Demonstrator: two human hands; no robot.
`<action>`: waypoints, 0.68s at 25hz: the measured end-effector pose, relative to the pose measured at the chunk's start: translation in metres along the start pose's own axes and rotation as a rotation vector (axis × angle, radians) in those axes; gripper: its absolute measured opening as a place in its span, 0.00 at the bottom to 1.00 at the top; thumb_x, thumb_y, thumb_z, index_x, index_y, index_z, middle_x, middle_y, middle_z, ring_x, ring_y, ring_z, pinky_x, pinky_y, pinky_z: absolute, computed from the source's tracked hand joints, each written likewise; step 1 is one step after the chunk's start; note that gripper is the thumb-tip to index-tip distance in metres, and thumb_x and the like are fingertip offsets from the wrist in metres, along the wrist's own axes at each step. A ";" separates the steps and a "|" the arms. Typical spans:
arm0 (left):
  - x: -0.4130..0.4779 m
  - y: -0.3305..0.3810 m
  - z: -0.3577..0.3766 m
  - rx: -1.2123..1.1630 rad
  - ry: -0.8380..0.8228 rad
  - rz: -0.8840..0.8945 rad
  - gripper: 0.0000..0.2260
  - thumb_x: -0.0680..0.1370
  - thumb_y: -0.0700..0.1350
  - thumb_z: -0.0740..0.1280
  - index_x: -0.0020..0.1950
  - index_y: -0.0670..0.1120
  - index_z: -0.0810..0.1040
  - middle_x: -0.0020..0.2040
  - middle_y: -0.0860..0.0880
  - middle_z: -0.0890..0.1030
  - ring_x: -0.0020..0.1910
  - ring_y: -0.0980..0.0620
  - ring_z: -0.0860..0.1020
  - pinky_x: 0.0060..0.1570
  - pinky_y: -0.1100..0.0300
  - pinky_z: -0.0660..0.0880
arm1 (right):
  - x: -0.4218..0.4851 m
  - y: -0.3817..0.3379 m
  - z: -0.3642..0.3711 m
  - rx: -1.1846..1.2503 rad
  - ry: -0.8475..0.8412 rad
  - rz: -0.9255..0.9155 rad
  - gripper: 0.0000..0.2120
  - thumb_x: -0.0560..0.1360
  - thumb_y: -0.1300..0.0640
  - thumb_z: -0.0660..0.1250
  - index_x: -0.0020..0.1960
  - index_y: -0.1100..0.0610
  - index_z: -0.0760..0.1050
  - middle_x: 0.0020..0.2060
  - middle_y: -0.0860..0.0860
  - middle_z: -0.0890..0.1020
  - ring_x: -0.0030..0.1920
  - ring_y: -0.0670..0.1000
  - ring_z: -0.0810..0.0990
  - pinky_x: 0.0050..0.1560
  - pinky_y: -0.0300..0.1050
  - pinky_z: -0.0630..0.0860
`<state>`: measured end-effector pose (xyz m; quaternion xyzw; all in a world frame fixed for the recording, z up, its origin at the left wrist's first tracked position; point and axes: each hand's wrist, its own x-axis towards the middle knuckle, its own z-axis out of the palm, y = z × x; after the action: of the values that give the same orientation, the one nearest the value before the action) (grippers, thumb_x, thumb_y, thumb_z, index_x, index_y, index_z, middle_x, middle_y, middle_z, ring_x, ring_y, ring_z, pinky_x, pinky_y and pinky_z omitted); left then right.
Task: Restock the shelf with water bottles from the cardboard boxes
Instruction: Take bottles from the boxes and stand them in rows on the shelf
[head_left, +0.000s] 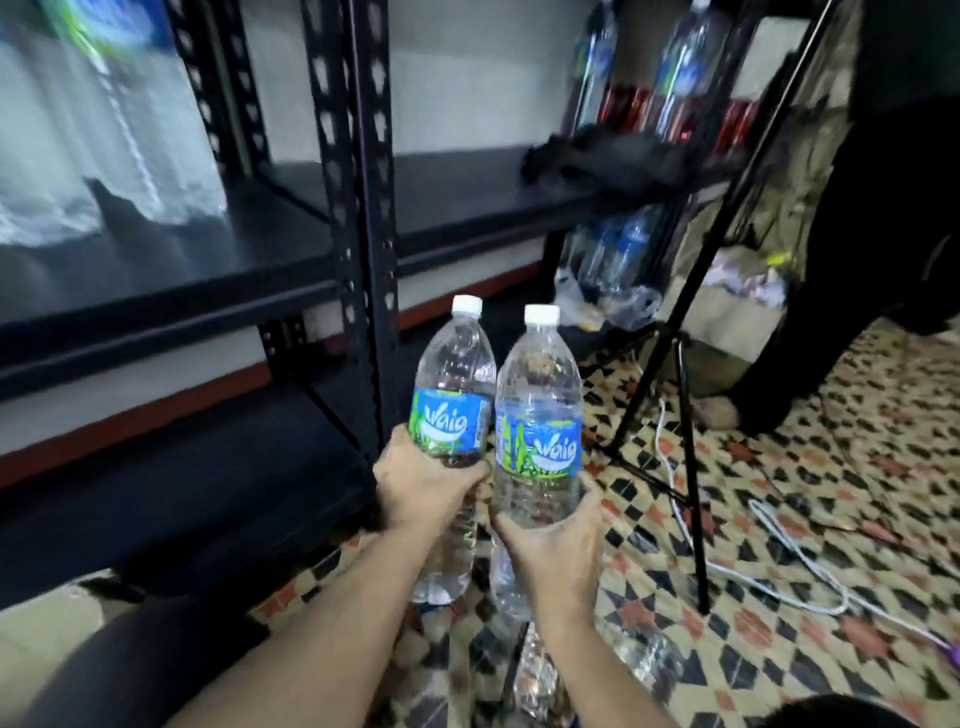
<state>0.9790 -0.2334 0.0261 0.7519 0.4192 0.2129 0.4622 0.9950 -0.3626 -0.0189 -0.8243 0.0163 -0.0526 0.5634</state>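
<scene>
My left hand (422, 480) grips a clear water bottle (453, 384) with a white cap and a blue-green label, held upright. Just to its right, my right hand (553, 540) grips a second, identical water bottle (537, 415), also upright. Both bottles are in the air in front of the black metal shelf (218, 291), near its upright post (363, 208). Large clear bottles (104, 114) stand on the shelf board at the upper left, blurred. No cardboard box shows in this view.
A black cloth (608, 158) lies on the shelf board to the right. More bottles and red cans (675, 104) stand further right. A black tripod (685, 405) and white cables (795, 551) sit on the patterned tile floor. A person in dark clothing (883, 208) stands at right.
</scene>
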 end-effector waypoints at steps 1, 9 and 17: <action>-0.005 0.019 -0.017 -0.055 0.027 0.056 0.32 0.58 0.54 0.83 0.57 0.45 0.77 0.53 0.46 0.83 0.55 0.47 0.80 0.52 0.59 0.75 | 0.000 -0.022 -0.007 0.035 0.022 -0.065 0.44 0.53 0.48 0.84 0.64 0.53 0.68 0.52 0.49 0.80 0.51 0.51 0.81 0.53 0.50 0.79; -0.050 0.104 -0.171 -0.349 0.371 0.353 0.29 0.59 0.53 0.84 0.52 0.48 0.74 0.47 0.52 0.81 0.45 0.54 0.77 0.47 0.63 0.70 | -0.032 -0.181 -0.022 0.224 -0.071 -0.389 0.43 0.55 0.49 0.84 0.65 0.54 0.69 0.56 0.49 0.76 0.57 0.49 0.77 0.58 0.45 0.75; -0.022 0.110 -0.276 -0.354 0.682 0.415 0.30 0.57 0.54 0.83 0.53 0.48 0.73 0.49 0.51 0.79 0.49 0.51 0.78 0.46 0.62 0.72 | -0.076 -0.280 0.046 0.354 -0.297 -0.532 0.40 0.53 0.49 0.84 0.61 0.51 0.72 0.54 0.46 0.77 0.52 0.42 0.76 0.53 0.39 0.75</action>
<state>0.8188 -0.1334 0.2563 0.6162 0.3449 0.6059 0.3663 0.9152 -0.2113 0.2196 -0.6880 -0.2904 -0.0793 0.6603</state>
